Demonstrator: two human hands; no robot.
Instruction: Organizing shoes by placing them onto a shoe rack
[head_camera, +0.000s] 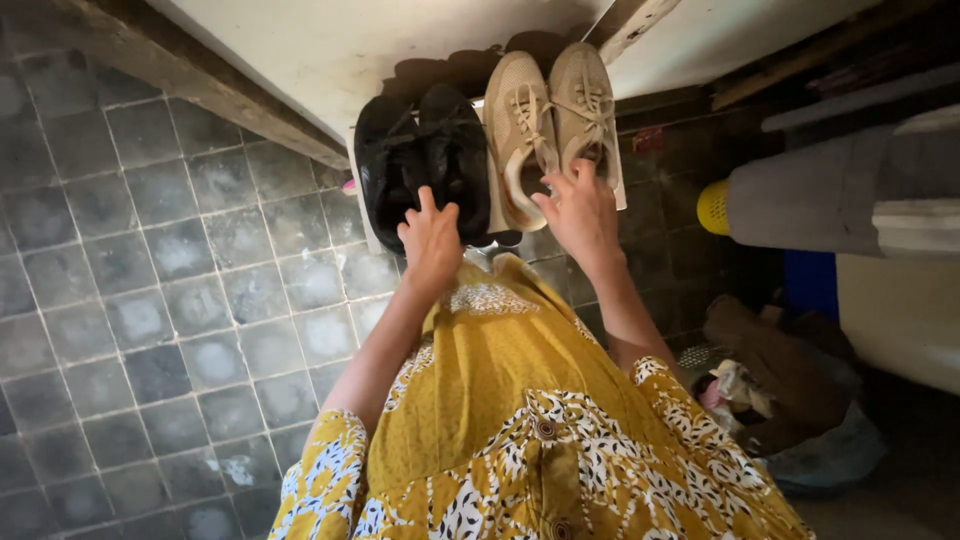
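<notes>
Two pairs of shoes sit side by side on a white board (372, 215) that lies on the grey tiled floor (150, 300), against the foot of a pale wall (330, 40). The landmark here is the pair of beige lace-up sneakers (550, 125), which stand with toes pointing away from the person and heels toward them.

The right hand (582, 212) is at the near end of the beige sneakers. Its fingers (560, 185) are loosely curled at the heel openings, touching the heel rims; the palm is turned away, so whether it truly grips either shoe cannot be told.

Just beside the beige sneakers, on the side of the left hand, stands a pair of black shoes (422, 160), touching or nearly touching them. The left hand (432, 240) rests on the near end of the black shoes, fingers spread and laid flat over the heels rather than closed around anything.

Below the sneakers in the view, nearest the camera, hangs the person's mustard-yellow dress (520, 400) with a white leaf pattern. Off to the other side of the sneakers from the black shoes, a yellow perforated plastic thing (713, 207) shows beside a grey roll (810, 195), and below them lies a heap of cloth (760, 385) on the floor.
</notes>
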